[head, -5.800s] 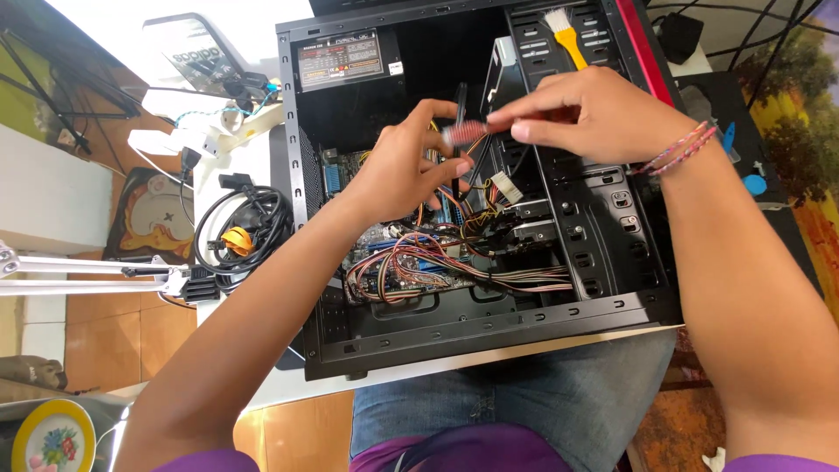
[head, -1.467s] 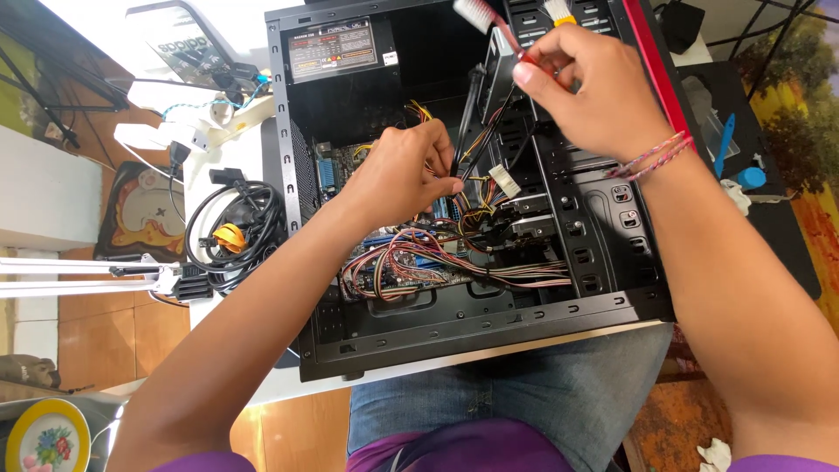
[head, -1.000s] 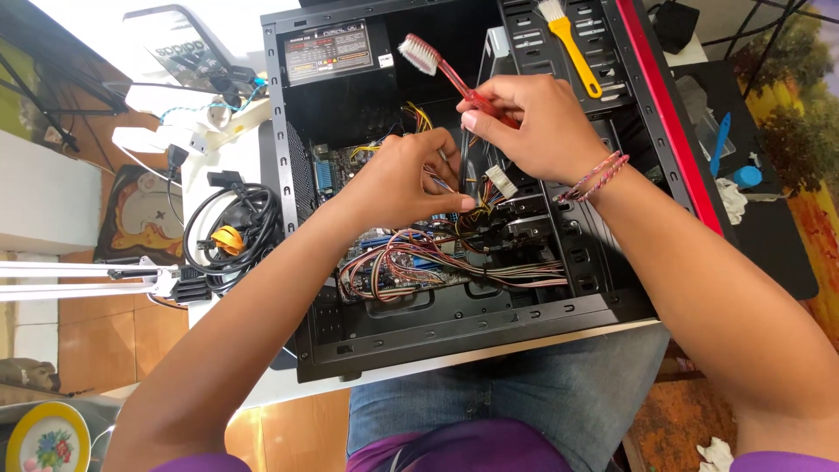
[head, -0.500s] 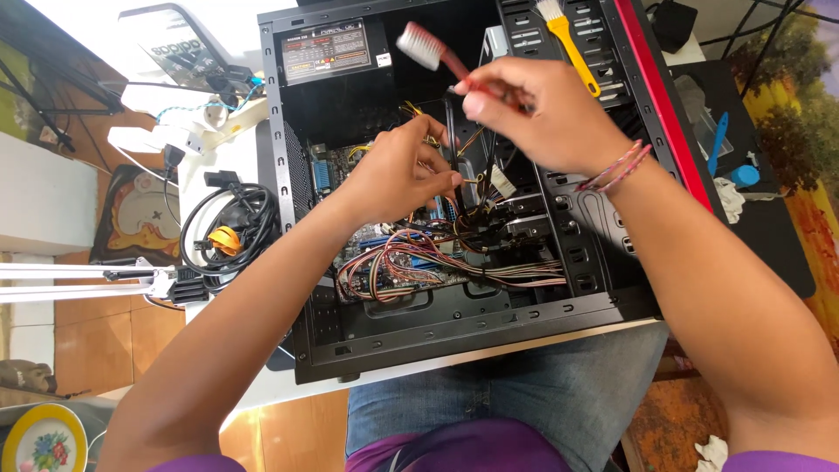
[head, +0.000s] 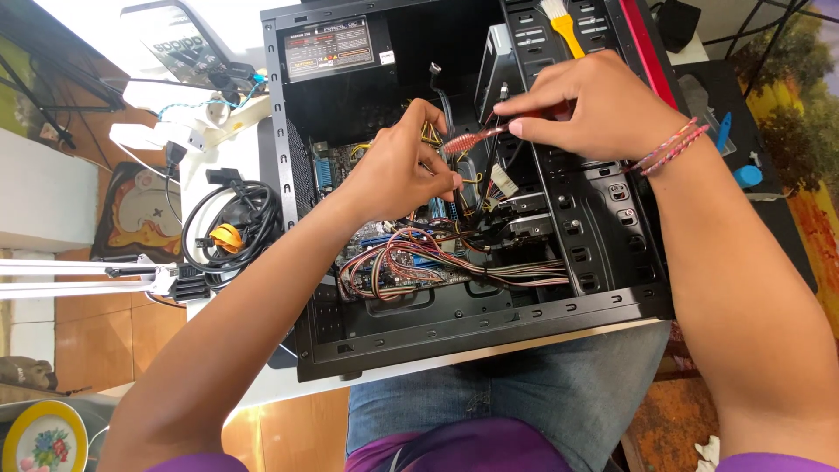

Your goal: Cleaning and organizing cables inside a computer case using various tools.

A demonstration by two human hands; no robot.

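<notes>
My right hand [head: 603,109] pinches the red handle of a toothbrush [head: 476,138] between thumb and fingertips, the brush lying nearly level with its bristled head pointing left, inside the open black computer case [head: 489,323]. The head sits just beside the fingers of my left hand [head: 398,170], close to touching them. That left hand reaches down into the case with its fingers curled together around a small bunch of yellow and black wires [head: 428,135]; I cannot tell how firmly it grips them. Below both hands a thick bundle of coloured cables [head: 419,262] sprawls across the motherboard toward the drive bays on the right. The power supply [head: 336,48] with its label sits in the upper left corner of the case. A yellow-handled paintbrush [head: 564,22] rests on the drive cage at the top, well apart from my right hand. The case lies on its side on a white surface [head: 262,157], with a coil of black cable [head: 232,232] to its left. Two woven bracelets [head: 669,144] circle my right wrist.
</notes>
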